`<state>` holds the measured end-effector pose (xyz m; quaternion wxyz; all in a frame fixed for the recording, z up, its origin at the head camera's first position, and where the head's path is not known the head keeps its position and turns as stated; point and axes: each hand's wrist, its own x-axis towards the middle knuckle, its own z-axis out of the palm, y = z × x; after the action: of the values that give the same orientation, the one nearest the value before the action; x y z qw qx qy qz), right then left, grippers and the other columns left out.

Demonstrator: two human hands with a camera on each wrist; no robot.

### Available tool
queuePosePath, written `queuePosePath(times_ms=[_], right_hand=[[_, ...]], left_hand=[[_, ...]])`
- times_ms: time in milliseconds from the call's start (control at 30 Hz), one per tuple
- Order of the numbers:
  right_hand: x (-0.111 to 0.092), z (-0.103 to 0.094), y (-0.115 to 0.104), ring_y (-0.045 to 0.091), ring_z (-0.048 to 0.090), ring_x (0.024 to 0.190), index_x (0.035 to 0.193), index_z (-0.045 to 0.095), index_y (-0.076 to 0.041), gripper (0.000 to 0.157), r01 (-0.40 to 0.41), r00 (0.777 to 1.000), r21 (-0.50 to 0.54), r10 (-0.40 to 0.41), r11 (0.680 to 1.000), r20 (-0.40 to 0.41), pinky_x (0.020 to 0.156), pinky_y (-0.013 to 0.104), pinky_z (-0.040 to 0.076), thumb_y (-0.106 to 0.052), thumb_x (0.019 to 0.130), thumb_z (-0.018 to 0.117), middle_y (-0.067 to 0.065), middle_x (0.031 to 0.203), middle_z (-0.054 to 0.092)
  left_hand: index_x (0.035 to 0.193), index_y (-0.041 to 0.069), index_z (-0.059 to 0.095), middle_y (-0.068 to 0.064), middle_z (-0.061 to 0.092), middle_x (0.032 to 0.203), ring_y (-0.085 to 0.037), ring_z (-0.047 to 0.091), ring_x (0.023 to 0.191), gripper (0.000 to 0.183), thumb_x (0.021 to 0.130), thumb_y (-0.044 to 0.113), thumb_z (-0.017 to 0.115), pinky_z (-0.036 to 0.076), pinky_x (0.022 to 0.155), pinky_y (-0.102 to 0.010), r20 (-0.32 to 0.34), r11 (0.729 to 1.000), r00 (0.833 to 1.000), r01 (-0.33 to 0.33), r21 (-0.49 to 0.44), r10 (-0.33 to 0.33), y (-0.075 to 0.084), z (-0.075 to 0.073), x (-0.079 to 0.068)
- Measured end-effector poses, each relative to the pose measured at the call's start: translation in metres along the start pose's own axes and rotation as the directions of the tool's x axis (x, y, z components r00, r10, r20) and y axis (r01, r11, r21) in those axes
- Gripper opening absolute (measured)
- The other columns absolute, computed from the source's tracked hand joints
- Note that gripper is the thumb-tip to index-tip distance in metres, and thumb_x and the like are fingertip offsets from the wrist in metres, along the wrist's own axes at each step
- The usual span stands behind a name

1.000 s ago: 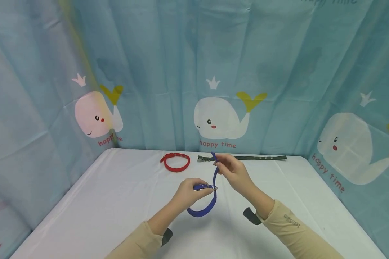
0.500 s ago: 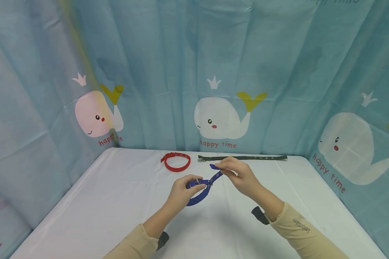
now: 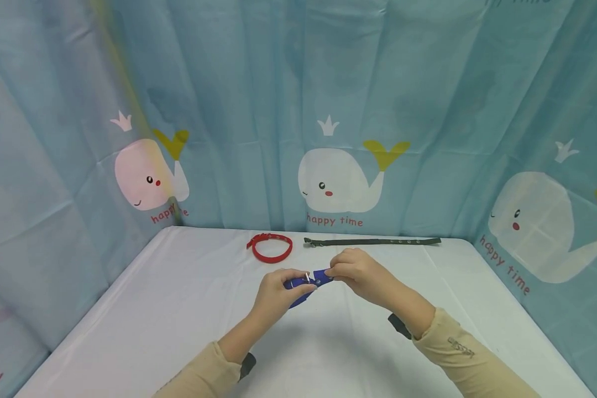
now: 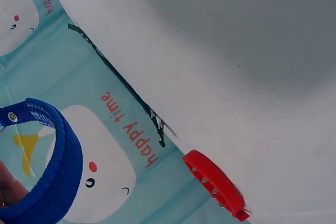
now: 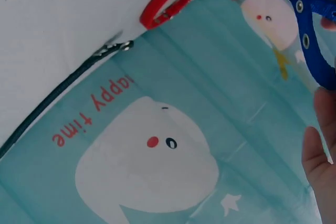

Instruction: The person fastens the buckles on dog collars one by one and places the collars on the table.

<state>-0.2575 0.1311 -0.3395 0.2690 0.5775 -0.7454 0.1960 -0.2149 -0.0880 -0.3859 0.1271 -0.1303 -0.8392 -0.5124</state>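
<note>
A blue collar (image 3: 322, 276) with metal eyelets and a metal buckle is held above the table between both hands. My left hand (image 3: 275, 293) pinches it at the buckle, thumb and fingers on either side. With thumb and fingertips, my right hand (image 3: 362, 276) grips the strap's free end, close to the left fingertips. In the left wrist view the collar's loop (image 4: 71, 163) curves beside the left fingers. The right wrist view shows the eyeleted strap (image 5: 304, 24) passing through a metal ring. The right fingertips partly hide the strap's end.
On the white table (image 3: 179, 309), a red collar (image 3: 272, 259) lies fastened in a loop towards the back. A dark green collar (image 3: 363, 242) lies stretched out straight along the back edge. A blue curtain (image 3: 258, 110) with whale prints hangs behind and at the sides.
The strap's free end has been drawn out to the right through the ring, then lowered. The right hand has come down and nearer the left; the collar's loop looks smaller.
</note>
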Motion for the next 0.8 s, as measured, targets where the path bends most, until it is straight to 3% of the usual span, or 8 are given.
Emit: queuePosePath(times_ms=[200, 467, 600, 800], right_hand=[[0.003, 0.003, 0.001, 0.016, 0.058, 0.076, 0.088, 0.072, -0.005, 0.025, -0.004, 1.0, 0.07, 0.002, 0.998, 0.023, 0.069, 0.024, 0.05, 0.008, 0.069, 0.081, 0.003, 0.086, 0.068], [0.003, 0.009, -0.001, 0.017, 0.064, 0.085, 0.095, 0.068, -0.002, 0.022, -0.106, 0.992, 0.164, 0.092, 0.981, 0.091, 0.077, 0.023, 0.053, 0.009, 0.077, 0.074, 0.006, 0.093, 0.068], [0.002, 0.011, 0.0, 0.018, 0.067, 0.088, 0.099, 0.067, 0.001, 0.021, -0.133, 0.989, 0.191, 0.116, 0.973, 0.095, 0.08, 0.024, 0.054, 0.009, 0.08, 0.071, 0.008, 0.097, 0.07], [0.0, 0.014, 0.004, 0.025, 0.068, 0.09, 0.101, 0.068, 0.003, 0.027, -0.079, 0.997, 0.232, 0.072, 0.97, 0.038, 0.078, 0.027, 0.055, 0.017, 0.079, 0.068, 0.014, 0.1, 0.069]], left_hand=[[0.105, 0.003, 0.074, -0.008, 0.071, 0.097, -0.025, 0.064, 0.088, 0.032, 0.08, 0.023, 0.081, 0.057, 0.073, -0.032, -0.004, 0.991, 0.996, -0.093, 0.099, 0.093, 0.001, -0.002, 0.002], [0.1, 0.004, 0.076, -0.007, 0.072, 0.093, -0.021, 0.065, 0.081, 0.03, 0.079, 0.024, 0.082, 0.055, 0.068, -0.025, -0.004, 0.964, 0.984, -0.175, 0.2, 0.179, 0.001, -0.002, 0.001], [0.104, 0.003, 0.075, -0.008, 0.073, 0.097, -0.022, 0.067, 0.086, 0.031, 0.081, 0.022, 0.081, 0.057, 0.073, -0.032, 0.001, 0.97, 0.986, -0.163, 0.179, 0.165, 0.0, -0.002, 0.001], [0.105, 0.0, 0.07, -0.013, 0.071, 0.099, -0.027, 0.067, 0.089, 0.03, 0.081, 0.014, 0.08, 0.056, 0.077, -0.043, 0.014, 0.993, 0.996, -0.086, 0.081, 0.085, 0.001, -0.004, 0.0]])
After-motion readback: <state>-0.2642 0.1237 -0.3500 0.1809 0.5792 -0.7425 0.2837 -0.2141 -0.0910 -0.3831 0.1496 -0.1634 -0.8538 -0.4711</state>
